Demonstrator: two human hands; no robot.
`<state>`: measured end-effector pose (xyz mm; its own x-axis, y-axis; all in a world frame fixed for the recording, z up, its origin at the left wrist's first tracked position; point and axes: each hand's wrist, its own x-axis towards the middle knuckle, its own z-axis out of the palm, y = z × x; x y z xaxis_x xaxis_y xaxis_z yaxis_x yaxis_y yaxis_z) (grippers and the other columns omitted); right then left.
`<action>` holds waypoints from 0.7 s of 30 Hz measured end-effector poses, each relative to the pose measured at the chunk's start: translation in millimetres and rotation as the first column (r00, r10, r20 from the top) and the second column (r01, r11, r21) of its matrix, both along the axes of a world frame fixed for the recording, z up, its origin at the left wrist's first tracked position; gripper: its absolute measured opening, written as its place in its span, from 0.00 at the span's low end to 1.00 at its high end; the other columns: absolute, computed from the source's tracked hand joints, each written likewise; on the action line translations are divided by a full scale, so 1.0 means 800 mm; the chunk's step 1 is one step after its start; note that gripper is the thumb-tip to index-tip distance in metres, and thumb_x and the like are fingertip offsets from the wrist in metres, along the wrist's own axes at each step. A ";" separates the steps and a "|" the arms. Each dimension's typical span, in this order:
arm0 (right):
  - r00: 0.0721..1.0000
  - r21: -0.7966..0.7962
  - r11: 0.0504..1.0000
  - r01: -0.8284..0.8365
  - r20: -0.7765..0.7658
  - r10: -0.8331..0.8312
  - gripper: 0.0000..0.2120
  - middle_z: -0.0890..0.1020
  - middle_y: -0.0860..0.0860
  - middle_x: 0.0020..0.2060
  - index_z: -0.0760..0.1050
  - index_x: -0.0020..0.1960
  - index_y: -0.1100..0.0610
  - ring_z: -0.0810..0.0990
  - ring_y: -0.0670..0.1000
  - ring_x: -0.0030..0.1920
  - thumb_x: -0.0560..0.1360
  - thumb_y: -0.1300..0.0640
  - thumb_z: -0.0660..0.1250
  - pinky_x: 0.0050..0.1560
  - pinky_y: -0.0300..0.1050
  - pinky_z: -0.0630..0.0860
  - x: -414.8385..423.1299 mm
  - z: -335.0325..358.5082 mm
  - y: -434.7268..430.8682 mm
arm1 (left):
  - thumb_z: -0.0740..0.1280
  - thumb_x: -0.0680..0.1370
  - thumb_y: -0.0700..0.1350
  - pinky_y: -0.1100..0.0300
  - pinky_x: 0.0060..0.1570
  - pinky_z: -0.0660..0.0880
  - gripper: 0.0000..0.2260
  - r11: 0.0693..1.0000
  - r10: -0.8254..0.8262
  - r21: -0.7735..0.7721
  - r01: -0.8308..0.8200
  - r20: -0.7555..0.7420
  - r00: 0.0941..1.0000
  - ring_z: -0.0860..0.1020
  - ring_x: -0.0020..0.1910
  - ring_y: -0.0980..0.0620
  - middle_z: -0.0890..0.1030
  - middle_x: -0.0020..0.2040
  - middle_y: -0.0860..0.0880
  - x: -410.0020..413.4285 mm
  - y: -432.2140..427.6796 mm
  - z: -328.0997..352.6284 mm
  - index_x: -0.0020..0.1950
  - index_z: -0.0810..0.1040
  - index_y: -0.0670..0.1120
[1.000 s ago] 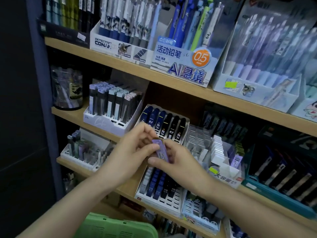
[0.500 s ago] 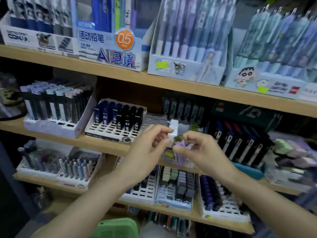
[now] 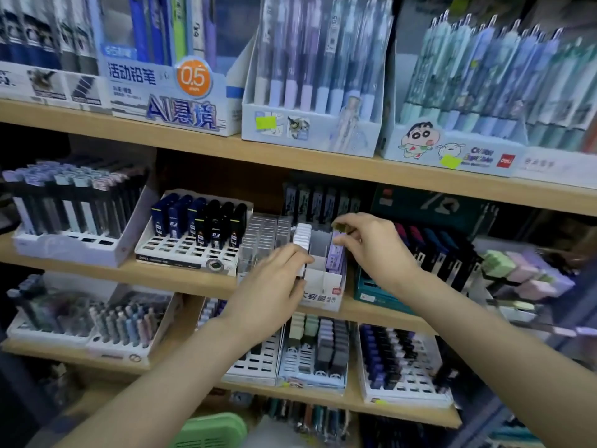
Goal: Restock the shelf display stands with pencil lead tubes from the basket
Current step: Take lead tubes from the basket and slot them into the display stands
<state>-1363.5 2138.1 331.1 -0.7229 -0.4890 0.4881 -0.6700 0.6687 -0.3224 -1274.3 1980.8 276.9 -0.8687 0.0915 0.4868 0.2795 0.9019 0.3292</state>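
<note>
Slotting a pale purple plastic lead tube (image 3: 336, 257) into the white cardboard display stand (image 3: 323, 286) on the middle shelf (image 3: 181, 279): pinched at top by right hand (image 3: 378, 250), stand gripped by left hand (image 3: 271, 286). Next: press down, release.

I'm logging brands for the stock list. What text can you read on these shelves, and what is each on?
"活动铅笔": blue pencil box, top shelf.
"AI悬境": front of the same box.
"0.5": orange disc on that box.
"0.3": dark lead cases, middle shelf.
"大容量": white stand, middle shelf.
The cartoon box lettering, the red logo and the price stickers are too blurred to read.
</note>
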 end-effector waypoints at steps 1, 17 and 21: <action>1.000 0.033 0.999 -0.008 -0.023 0.009 0.13 0.78 0.53 0.54 0.76 0.62 0.58 0.78 0.52 0.53 0.79 0.57 0.62 0.56 0.40 0.71 -0.001 -0.003 -0.002 | 0.59 0.81 0.45 0.66 0.61 0.63 0.17 1.000 0.001 -0.005 -0.001 0.001 1.000 0.66 0.64 0.60 0.67 0.65 0.58 0.001 0.001 0.000 0.70 0.67 0.51; 0.970 0.345 0.927 0.147 -0.232 -0.068 0.09 0.73 0.52 0.53 0.72 0.57 0.58 0.75 0.54 0.53 0.81 0.55 0.57 0.43 0.47 0.74 -0.008 -0.022 0.000 | 0.55 0.82 0.45 0.65 0.67 0.57 0.20 0.992 0.001 -0.125 -0.001 0.000 1.000 0.62 0.68 0.60 0.64 0.69 0.57 0.005 -0.002 0.001 0.74 0.60 0.51; 0.931 0.406 0.897 0.174 -0.365 -0.015 0.07 0.78 0.54 0.48 0.76 0.54 0.60 0.79 0.56 0.48 0.77 0.59 0.65 0.35 0.45 0.72 -0.005 -0.035 0.005 | 0.56 0.82 0.45 0.65 0.66 0.59 0.18 0.983 -0.005 -0.184 0.002 -0.015 1.000 0.64 0.67 0.58 0.65 0.69 0.55 0.006 -0.004 0.007 0.71 0.62 0.50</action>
